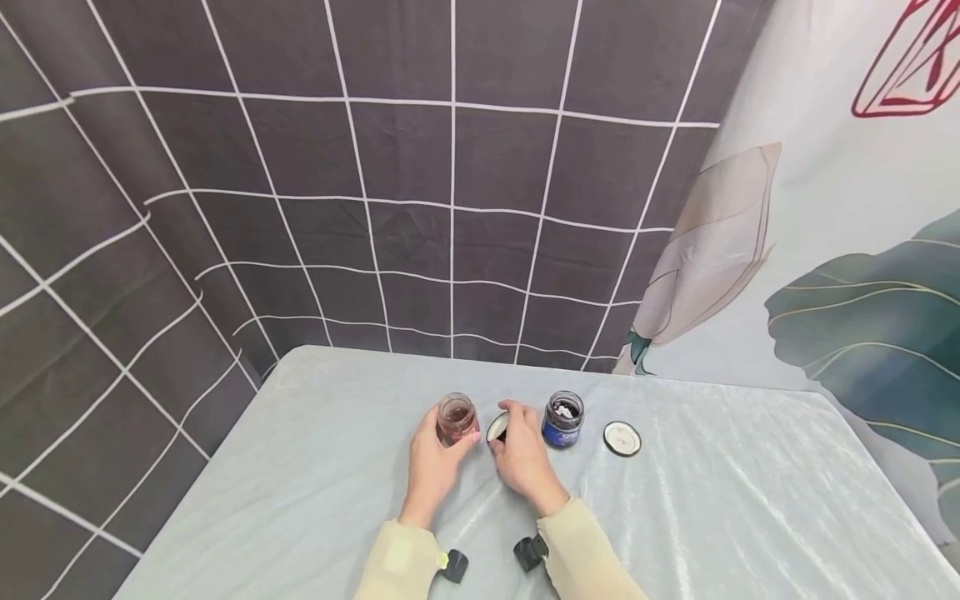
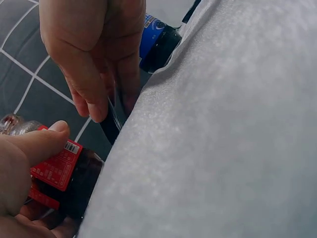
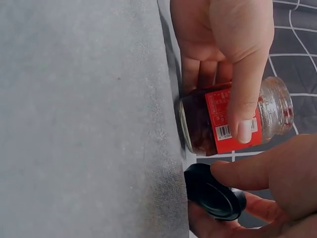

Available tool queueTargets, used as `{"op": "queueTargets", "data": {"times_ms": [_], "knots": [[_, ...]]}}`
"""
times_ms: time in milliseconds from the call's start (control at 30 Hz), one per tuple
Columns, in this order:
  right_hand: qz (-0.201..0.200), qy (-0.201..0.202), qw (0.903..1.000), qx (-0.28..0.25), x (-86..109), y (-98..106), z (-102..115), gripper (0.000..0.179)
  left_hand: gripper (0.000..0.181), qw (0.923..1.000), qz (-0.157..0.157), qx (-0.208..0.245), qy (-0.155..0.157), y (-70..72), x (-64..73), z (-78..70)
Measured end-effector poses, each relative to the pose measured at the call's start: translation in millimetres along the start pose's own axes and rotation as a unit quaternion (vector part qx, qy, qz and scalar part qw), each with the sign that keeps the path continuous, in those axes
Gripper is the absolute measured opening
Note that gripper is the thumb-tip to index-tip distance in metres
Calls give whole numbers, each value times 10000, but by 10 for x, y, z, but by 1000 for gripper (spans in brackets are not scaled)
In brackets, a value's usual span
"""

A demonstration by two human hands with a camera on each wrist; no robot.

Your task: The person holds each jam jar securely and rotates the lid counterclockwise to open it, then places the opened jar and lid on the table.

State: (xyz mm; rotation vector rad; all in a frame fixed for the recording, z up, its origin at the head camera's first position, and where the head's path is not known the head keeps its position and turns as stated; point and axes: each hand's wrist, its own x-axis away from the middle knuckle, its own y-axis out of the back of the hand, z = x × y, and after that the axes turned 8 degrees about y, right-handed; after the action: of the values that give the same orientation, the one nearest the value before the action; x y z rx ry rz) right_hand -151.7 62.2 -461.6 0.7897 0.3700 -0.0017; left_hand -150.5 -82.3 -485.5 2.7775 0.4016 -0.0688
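Observation:
My left hand [image 1: 432, 471] grips a glass jar [image 1: 456, 410] with a red label [image 3: 221, 121], thumb over the label and fingers round the far side. The jar is upright and uncapped, with dark contents low inside. Just to its right, my right hand [image 1: 525, 460] pinches a round jar lid [image 3: 212, 192] between thumb and fingers. The lid is black outside, its pale inner face [image 1: 495, 428] showing in the head view. It is tilted on edge, close over the tablecloth. Part of it is hidden by the fingers.
A blue-labelled jar [image 1: 562, 431], uncapped with something white inside, stands right beside my right hand. Farther right, a second lid [image 1: 622, 438] lies pale side up. A light velvety cloth [image 1: 750, 483] covers the table. Behind hangs a dark curtain [image 1: 405, 150] with white grid lines.

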Motion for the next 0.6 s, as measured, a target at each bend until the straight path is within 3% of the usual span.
{"op": "queueTargets", "data": {"times_ms": [300,600], "knots": [[422,-596,9967,344,-2,-43,-18,55,71,10000,71,32,-11,9,-11,37],[318,-323,9983,354,41,-43,-17,57,73,9998,206,18,-46,12,-28,64]]}}
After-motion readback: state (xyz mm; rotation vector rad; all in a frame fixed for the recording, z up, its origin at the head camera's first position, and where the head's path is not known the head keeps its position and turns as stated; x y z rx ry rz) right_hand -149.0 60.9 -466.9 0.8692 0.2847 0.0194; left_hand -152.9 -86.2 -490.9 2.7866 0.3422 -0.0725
